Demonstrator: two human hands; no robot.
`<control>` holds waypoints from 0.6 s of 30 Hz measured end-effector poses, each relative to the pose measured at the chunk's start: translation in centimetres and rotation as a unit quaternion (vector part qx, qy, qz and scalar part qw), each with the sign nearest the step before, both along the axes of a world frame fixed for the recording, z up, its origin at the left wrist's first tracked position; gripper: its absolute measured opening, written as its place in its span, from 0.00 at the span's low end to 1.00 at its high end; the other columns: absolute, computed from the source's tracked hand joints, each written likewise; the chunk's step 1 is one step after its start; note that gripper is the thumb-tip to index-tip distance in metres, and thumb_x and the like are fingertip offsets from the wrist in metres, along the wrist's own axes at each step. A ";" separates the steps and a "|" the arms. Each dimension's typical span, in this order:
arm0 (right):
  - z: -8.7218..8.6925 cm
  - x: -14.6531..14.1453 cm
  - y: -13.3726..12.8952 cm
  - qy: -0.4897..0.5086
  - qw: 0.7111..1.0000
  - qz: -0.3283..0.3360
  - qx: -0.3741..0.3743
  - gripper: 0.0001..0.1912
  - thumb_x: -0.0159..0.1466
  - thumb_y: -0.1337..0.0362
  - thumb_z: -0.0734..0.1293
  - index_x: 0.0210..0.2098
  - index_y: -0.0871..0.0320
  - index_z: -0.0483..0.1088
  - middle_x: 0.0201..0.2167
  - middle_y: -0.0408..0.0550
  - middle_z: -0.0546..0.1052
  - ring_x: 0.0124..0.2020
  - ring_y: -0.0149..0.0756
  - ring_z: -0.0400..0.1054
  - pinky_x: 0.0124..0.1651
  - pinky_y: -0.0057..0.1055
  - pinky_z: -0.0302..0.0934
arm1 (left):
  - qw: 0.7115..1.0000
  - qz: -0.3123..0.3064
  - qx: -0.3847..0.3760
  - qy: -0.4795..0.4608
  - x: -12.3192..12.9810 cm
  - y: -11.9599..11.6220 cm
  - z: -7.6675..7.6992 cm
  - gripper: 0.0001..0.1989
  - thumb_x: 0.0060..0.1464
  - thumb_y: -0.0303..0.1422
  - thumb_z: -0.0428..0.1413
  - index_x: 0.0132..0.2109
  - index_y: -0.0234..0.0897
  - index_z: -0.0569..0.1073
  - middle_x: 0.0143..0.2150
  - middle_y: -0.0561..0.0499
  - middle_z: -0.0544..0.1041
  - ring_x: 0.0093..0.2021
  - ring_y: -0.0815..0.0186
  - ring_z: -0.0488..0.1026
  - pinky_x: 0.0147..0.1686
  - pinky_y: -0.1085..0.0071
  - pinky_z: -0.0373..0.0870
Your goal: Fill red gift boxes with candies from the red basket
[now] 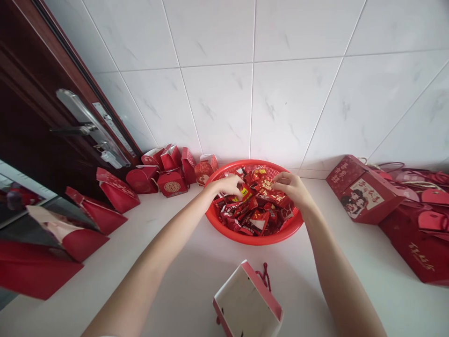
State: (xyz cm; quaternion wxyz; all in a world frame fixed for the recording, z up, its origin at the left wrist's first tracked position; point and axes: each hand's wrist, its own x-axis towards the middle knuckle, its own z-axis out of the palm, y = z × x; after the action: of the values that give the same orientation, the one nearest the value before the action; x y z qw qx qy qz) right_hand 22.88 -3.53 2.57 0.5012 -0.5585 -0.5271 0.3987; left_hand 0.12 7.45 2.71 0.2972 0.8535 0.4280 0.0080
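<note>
A red plastic basket [254,239] stands on the white surface, heaped with red-wrapped candies [250,217]. Over its left side, my left hand [229,186] reaches in with curled fingers, closed at a wrapper with a yellow patch [246,193]; the fingertips are partly hidden. My right hand [293,187] pinches the edge of a red candy packet [269,191] with gold lettering at the basket's right side. Nearer to me lies a box [245,304] with its pale, hollow inside facing up and a red cord [265,276] beside it.
Small red gift boxes [173,182] stand by the tiled wall [217,107], and larger red boxes [119,192] line the left edge. A dark door [31,93] with a metal handle is at left. On the right are a printed box [365,189] and piled red bags [417,238].
</note>
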 end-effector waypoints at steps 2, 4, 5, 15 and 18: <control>-0.1 0.1 0.0 0.005 1.000 -0.007 -0.002 0.12 0.48 0.60 0.73 0.31 0.56 0.74 0.25 0.44 0.79 0.28 0.35 0.70 0.31 0.31 0.63 | 0.999 -0.021 -0.045 -0.013 0.0 -0.1 0.1 0.12 0.33 0.30 0.68 0.31 0.37 0.81 0.24 0.57 0.75 0.24 0.68 0.68 0.24 0.72 0.59; -0.2 0.2 0.1 0.006 1.000 -0.004 -0.006 0.14 0.49 0.60 0.73 0.35 0.56 0.76 0.26 0.45 0.80 0.29 0.36 0.72 0.33 0.31 0.65 | 0.995 -0.041 -0.085 -0.027 0.0 -0.2 0.4 0.11 0.31 0.33 0.70 0.27 0.37 0.81 0.22 0.58 0.73 0.23 0.70 0.65 0.24 0.72 0.58; -0.3 0.3 0.1 0.009 1.000 -0.002 -0.008 0.16 0.49 0.60 0.73 0.37 0.57 0.77 0.27 0.45 0.81 0.30 0.37 0.73 0.34 0.31 0.66 | 0.991 -0.058 -0.113 -0.031 0.0 -0.4 0.6 0.10 0.31 0.35 0.70 0.25 0.37 0.80 0.21 0.57 0.73 0.23 0.70 0.65 0.24 0.72 0.58; -0.8 0.6 0.8 0.095 0.995 0.007 0.003 0.22 0.42 0.61 0.79 0.36 0.58 0.78 0.32 0.48 0.82 0.36 0.43 0.77 0.42 0.39 0.73 | 0.966 -0.005 -0.239 -0.093 0.3 -0.9 0.3 0.19 0.47 0.48 0.65 0.32 0.33 0.84 0.26 0.49 0.80 0.27 0.67 0.72 0.30 0.72 0.68; -0.8 0.6 0.9 0.099 0.995 -0.019 -0.007 0.22 0.38 0.61 0.80 0.34 0.58 0.77 0.29 0.46 0.81 0.35 0.42 0.77 0.42 0.39 0.73 | 0.991 0.005 -0.128 -0.031 0.4 -0.4 -0.6 0.13 0.49 0.41 0.64 0.30 0.34 0.83 0.26 0.50 0.81 0.31 0.63 0.75 0.33 0.72 0.68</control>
State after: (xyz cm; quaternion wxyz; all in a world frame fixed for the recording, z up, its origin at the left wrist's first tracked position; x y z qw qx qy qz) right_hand 23.48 -2.63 1.77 0.5546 -0.5298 -0.4610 0.4463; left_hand 0.49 7.05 2.12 0.4173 0.8053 0.4206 -0.0191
